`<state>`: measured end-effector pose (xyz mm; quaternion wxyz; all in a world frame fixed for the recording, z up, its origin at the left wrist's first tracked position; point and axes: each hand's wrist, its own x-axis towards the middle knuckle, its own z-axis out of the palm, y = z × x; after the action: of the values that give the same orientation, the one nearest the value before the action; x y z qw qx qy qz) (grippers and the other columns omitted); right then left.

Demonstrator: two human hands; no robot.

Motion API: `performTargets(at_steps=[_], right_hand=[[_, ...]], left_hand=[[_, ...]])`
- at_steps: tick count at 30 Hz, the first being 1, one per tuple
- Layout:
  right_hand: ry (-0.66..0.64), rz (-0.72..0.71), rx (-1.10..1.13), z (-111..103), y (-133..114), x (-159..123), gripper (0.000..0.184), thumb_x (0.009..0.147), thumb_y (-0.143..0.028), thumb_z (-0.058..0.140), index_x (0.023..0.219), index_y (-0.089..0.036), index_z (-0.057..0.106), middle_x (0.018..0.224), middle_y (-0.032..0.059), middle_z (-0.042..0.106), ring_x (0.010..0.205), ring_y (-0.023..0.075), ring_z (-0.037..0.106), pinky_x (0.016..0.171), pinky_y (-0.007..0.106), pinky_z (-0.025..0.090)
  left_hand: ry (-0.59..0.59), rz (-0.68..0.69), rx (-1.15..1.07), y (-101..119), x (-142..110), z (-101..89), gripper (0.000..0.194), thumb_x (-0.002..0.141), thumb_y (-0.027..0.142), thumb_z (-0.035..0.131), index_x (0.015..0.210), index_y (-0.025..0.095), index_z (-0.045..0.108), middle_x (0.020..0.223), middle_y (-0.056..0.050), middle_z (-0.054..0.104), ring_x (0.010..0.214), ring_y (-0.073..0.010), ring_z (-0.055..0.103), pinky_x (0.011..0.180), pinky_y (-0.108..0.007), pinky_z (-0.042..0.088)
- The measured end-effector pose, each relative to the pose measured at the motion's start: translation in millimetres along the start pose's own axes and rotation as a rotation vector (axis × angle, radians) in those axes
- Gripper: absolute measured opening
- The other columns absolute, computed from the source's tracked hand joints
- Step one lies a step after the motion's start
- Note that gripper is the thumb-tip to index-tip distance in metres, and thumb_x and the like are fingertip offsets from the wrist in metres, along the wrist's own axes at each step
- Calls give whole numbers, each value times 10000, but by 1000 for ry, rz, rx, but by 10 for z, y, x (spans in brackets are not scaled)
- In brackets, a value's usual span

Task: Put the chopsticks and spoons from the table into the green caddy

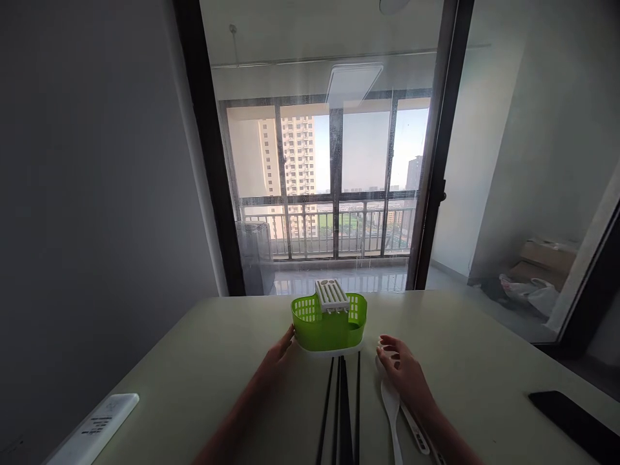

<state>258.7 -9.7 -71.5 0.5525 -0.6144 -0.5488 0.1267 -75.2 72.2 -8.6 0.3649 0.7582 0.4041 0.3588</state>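
Observation:
A bright green plastic basket (324, 336) with slotted sides and a white base stands upright on the table, a white slotted rack (332, 295) at its top. My left hand (281, 345) is at the basket's left side, fingers stretched out, their tips at its wall. To the right of the basket, apart from it, my right hand (400, 365) is held over utensils with loosely bent, parted fingers and nothing visible in them. Below it lie a white spoon (390, 397) and another white-handled utensil (415, 431), partly hidden by the hand. Several dark chopsticks (345, 407) lie in front of the basket.
The pale table (217, 336) carries a white, printed slab-like object (99, 429) at left and a dark flat object (576, 416) at right. Behind its far edge are a dark-framed glass door (440, 155) and a balcony. Boxes and a plastic bag (533, 294) sit on the floor at right.

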Motion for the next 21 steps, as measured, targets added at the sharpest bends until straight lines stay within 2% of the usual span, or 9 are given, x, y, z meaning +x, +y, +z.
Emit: performTargets(at_steps=[3, 7, 10, 12, 16, 21], right_hand=[[15, -63, -8, 5, -17, -4, 448, 921, -456, 520, 1299, -218, 556, 1271, 121, 622, 1047, 246, 656, 821, 386, 561], [16, -144, -20, -5, -33, -5, 475, 934, -407, 513, 1392, -279, 490, 1433, 107, 495, 1133, 243, 616, 858, 402, 566], [-14, -196, -28, -8, -28, -4, 487, 939, -370, 506, 1422, -335, 459, 1525, 64, 431, 1250, 250, 562, 934, 424, 553], [-36, -234, -63, -2, -15, -5, 513, 943, -345, 493, 1452, -361, 429, 1552, 38, 425, 1339, 259, 501, 1014, 464, 519], [-60, -294, -157, 16, 28, -12, 530, 972, -329, 455, 1496, -370, 394, 1549, 21, 463, 1404, 252, 447, 1125, 519, 430], [-53, -285, -181, 16, 53, -5, 474, 1013, -337, 370, 1484, -336, 423, 1537, 34, 478, 1401, 240, 449, 1148, 512, 406]], left_hand=[[-94, 69, 13, -100, -3, 51, 613, 987, 559, 447, 1542, 305, 384, 1515, -8, 521, 1393, -285, 488, 1151, -458, 421], [2, 192, 152, -125, -14, 138, 495, 956, 455, 536, 1409, 262, 577, 1487, -76, 544, 1356, -275, 521, 1100, -429, 480], [68, 242, 216, -35, -37, 194, 308, 931, 355, 560, 1185, 257, 704, 1260, -90, 674, 1181, -243, 635, 966, -383, 559], [51, 261, 230, 32, -57, 210, 239, 919, 294, 561, 1097, 263, 716, 1188, -70, 699, 1127, -225, 655, 946, -364, 557], [-46, 270, 216, 94, -90, 199, 307, 913, 232, 552, 1189, 282, 678, 1280, -45, 678, 1190, -214, 632, 1012, -346, 516], [-119, 267, 191, 84, -101, 181, 380, 900, 197, 547, 1259, 275, 644, 1338, -37, 659, 1247, -215, 610, 1080, -354, 479]])
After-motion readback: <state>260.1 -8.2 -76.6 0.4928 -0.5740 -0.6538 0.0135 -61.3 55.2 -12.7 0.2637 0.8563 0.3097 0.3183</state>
